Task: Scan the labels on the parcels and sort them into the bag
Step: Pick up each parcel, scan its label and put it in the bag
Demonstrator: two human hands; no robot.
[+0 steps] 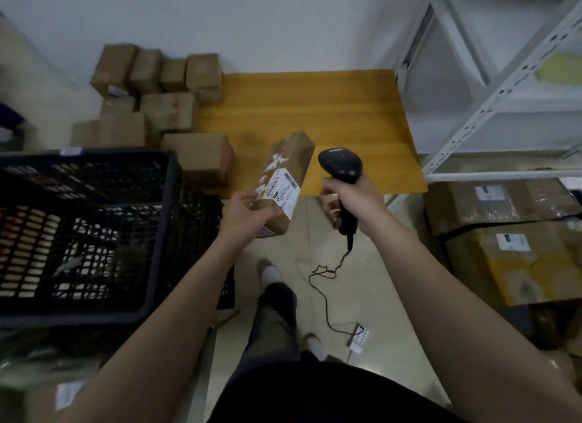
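Observation:
My left hand (247, 216) grips the near end of a long brown cardboard parcel (291, 161), held tilted over the table's front edge with its white label (282, 189) facing up. My right hand (356, 199) holds a black barcode scanner (341, 166) by its handle, the head just right of the parcel. Its cable (324, 284) trails down to the floor. Several more brown parcels (163, 107) are piled at the left end of the wooden table (315, 114). No bag is clearly in view.
A black plastic crate (88, 233) stands at the left, close to my left arm. White metal shelving (504, 92) rises on the right, with large taped cartons (519, 233) under it. My legs and shoes are on the tiled floor below.

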